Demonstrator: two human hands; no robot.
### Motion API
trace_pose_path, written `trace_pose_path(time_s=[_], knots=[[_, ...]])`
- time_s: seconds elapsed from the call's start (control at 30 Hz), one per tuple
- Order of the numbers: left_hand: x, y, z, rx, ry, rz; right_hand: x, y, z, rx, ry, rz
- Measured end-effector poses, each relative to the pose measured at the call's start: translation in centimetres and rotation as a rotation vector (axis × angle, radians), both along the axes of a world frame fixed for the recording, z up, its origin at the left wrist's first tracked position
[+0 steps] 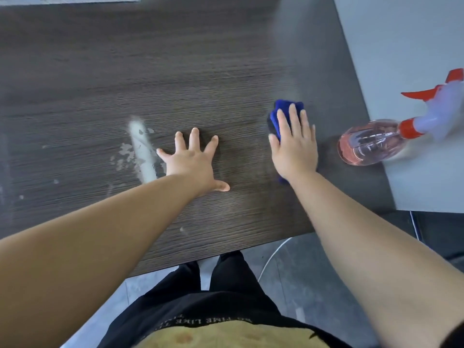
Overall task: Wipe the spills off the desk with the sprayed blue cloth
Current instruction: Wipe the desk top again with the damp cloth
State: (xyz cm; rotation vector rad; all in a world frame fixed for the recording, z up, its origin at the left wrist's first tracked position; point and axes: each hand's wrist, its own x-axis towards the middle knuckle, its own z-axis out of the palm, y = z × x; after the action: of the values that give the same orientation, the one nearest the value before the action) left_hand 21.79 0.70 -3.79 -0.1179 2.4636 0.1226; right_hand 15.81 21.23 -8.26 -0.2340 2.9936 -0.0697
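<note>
White spills (141, 151) streak the dark desk (100, 71) at left; beside them the left hand (193, 164) rests flat, fingers spread. Rightward, the right hand (295, 146) presses the blue cloth (276, 116) with straight fingers, near a spray bottle (371, 144). I'd sweep it leftward, pressing firmly.

Black shirt (226, 305), nearer the wearer than left hand (193, 162) and right hand (293, 146): white print, upside down in view, reads "TIME LIKE"; letters either side too blurred.
</note>
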Motion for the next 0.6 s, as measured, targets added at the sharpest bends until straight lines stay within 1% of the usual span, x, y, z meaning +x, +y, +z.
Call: trace_pose_path(time_s=[0.03,0.07,0.1,0.2,0.23,0.27,0.3,0.37,0.47,0.5,0.53,0.57,0.6], knots=[[0.0,0.0,0.0,0.003,0.005,0.003,-0.4,-2.0,-0.1,-0.013,-0.005,-0.088],[0.0,0.0,0.0,0.004,0.010,0.004,-0.1,-3.8,-0.1,-0.025,-0.012,-0.107],[0.1,0.0,0.0,0.004,0.014,0.000,0.8,-5.0,-0.2,-0.040,-0.003,-0.052],[0.1,-0.1,-0.1,0.005,0.027,-0.011,6.2,-3.6,-0.3,-0.062,0.028,0.329],[0.1,-0.1,0.0,0.006,0.028,-0.014,7.6,-1.8,-0.3,-0.052,0.021,0.416],[0.1,-0.2,0.1,0.010,0.023,-0.020,8.5,0.3,-0.3,-0.037,0.014,0.448],[0.1,-0.2,0.1,0.015,0.019,-0.024,8.6,2.2,-0.3,-0.018,0.019,0.418],[0.1,-0.4,0.2,0.018,0.018,-0.032,7.5,3.7,-0.3,-0.004,0.028,0.207],[-0.1,-0.7,0.5,0.045,0.008,-0.053,4.5,-0.5,-0.6,-0.029,0.056,-0.238],[-0.2,-0.9,0.6,0.058,0.004,-0.057,4.3,-2.6,-0.5,-0.043,0.046,-0.309],[-0.3,-1.3,0.6,0.075,0.000,-0.057,4.7,-4.7,-0.5,-0.052,0.039,-0.294],[-0.6,-1.8,0.8,0.098,0.000,-0.059,5.9,-6.2,-0.5,-0.059,0.043,-0.202],[-0.9,-2.3,0.9,0.130,0.005,-0.059,7.7,-7.0,-0.6,-0.067,0.035,-0.059]])
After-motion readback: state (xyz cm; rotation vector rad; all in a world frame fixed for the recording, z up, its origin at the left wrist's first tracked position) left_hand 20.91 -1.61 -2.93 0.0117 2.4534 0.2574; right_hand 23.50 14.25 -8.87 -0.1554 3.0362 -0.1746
